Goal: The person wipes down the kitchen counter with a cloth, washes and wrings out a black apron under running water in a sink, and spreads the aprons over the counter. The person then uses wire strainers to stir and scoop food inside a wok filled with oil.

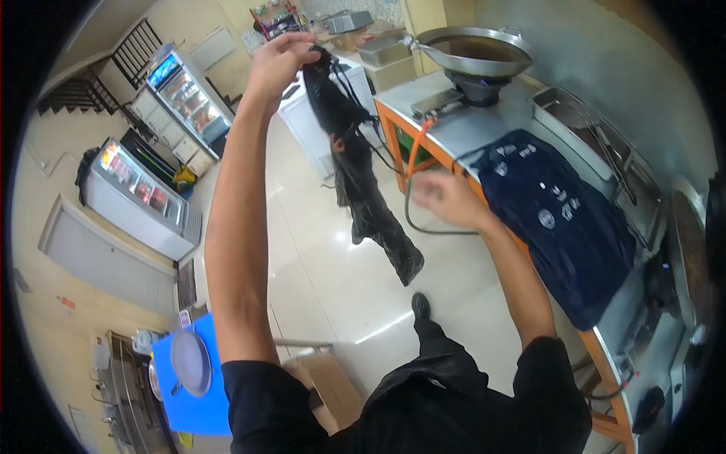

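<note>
My left hand (283, 64) is raised at the upper middle, its fingers pinched on the top end of a black apron (355, 166). The apron hangs down bunched and narrow, with thin ties dangling along its side. Apart from it, to the right, my right hand (450, 198) is smeared by motion, so its fingers cannot be made out. That hand is near the orange edge of the metal-topped table (495, 113). On the table lies a dark navy cloth (556, 219) with white printed logos, partly draped over the front edge.
A large wok (476, 53) stands on a burner at the table's far end. Behind the navy cloth sits a metal tray with tongs (605, 155). An orange hose (417, 147) hangs by the table. A cardboard box (329, 386) and a blue table (185, 408) are at lower left.
</note>
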Available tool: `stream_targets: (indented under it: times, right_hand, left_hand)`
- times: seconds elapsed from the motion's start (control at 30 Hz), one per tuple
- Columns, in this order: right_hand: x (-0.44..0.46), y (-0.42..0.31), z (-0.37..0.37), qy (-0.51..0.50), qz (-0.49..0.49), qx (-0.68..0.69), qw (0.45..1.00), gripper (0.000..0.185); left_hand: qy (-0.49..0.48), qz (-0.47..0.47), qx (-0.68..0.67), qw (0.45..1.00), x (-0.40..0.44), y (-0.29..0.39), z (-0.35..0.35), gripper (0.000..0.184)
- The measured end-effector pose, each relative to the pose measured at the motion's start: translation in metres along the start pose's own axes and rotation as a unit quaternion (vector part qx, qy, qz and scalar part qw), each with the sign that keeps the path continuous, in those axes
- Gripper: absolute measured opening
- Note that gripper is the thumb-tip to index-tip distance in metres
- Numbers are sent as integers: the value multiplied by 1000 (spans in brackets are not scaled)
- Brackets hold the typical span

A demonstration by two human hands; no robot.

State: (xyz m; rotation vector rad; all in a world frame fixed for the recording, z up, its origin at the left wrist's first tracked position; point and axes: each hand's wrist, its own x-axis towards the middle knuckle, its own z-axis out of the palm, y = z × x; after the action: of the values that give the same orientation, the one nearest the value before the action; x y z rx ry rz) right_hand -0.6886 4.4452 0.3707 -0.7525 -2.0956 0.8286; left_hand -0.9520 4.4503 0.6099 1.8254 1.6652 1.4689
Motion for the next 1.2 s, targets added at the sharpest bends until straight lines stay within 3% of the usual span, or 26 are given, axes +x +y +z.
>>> stream_targets:
  times: [0.07, 0.2, 0.27, 0.33, 0.4, 0.47, 0.53, 0.6, 0.67, 0.7, 0.73, 0.77, 0.8, 0.87, 0.9, 0.93, 0.97, 1.03, 1.07, 1.13, 1.17, 1.2]
  right_hand:
    - [105, -7, 12, 23, -17, 108, 994, 49]
    - [279, -34, 74, 4, -80, 73, 994, 53]
    - [363, -27, 109, 90, -60, 111, 988, 41]
    - [435, -8, 135, 153, -101, 84, 979, 24]
    - [482, 2, 141, 214, -134, 52, 966, 17]
    - [530, 13, 139, 207, -168, -16, 964, 18]
    - [593, 25, 141, 208, -148, -61, 965, 22]
    - [646, 36, 138, 236, -158, 40, 958, 27]
    - [689, 49, 128, 299, -191, -33, 934, 31]
    - [715, 61, 121, 339, -229, -74, 910, 35]
    - [732, 71, 111, 318, -219, -109, 916, 36]
    - [740, 78, 96, 297, -206, -141, 922, 37]
    - [743, 86, 84, 273, -188, -171, 928, 39]
    - [740, 110, 75, 240, -174, -155, 942, 34]
    - [736, 130, 77, 248, -187, -139, 940, 32]
    - [727, 146, 81, 262, -163, -143, 940, 29]
    - [714, 156, 89, 228, 8, -44, 973, 30]
    - [690, 202, 116, 285, -5, 37, 958, 29]
    - [669, 234, 134, 318, 43, 60, 945, 26]
    - [613, 302, 174, 425, 286, 91, 854, 21]
    - [580, 328, 191, 478, 418, 38, 771, 19]
    - [531, 377, 214, 533, 425, -44, 730, 19]
  left_hand:
    - [6, 18, -2, 1000, 36, -27, -14, 32]
    - [79, -46, 19, 996, 126, -105, -51, 28]
    - [116, -69, 54, 989, 157, -142, -71, 25]
    - [166, -106, 37, 980, 189, -188, -103, 24]
    - [147, -88, -25, 985, 214, -250, -134, 25]
    - [125, -36, -47, 990, 246, -310, -149, 24]
    - [143, 40, 30, 989, 282, -350, -147, 27]
    - [87, 27, 70, 993, 320, -374, -146, 29]
    - [63, 209, 317, 923, 365, -395, -140, 31]
    - [66, 273, 369, 886, 392, -410, -143, 34]
    - [52, 256, 383, 886, 428, -431, -153, 25]
    - [-12, 163, 236, 958, 462, -442, -161, 18]
    - [-85, 57, 85, 991, 494, -451, -165, 12]
    - [-172, 70, -64, 981, 548, -453, -158, 2]
    - [-205, 108, -84, 969, 579, -461, -155, 7]
    - [-211, 94, -134, 964, 603, -462, -145, 9]
    - [-235, 94, -153, 955, 625, -461, -134, 11]
    - [-270, 89, -159, 946, 661, -462, -116, 16]
    - [-278, 84, -147, 945, 678, -467, -107, 19]
    - [-219, 88, -159, 959, 720, -497, -96, 34]
    - [-229, 83, -176, 954, 744, -520, -100, 36]
    - [-250, 71, -124, 958, 753, -515, -97, 38]
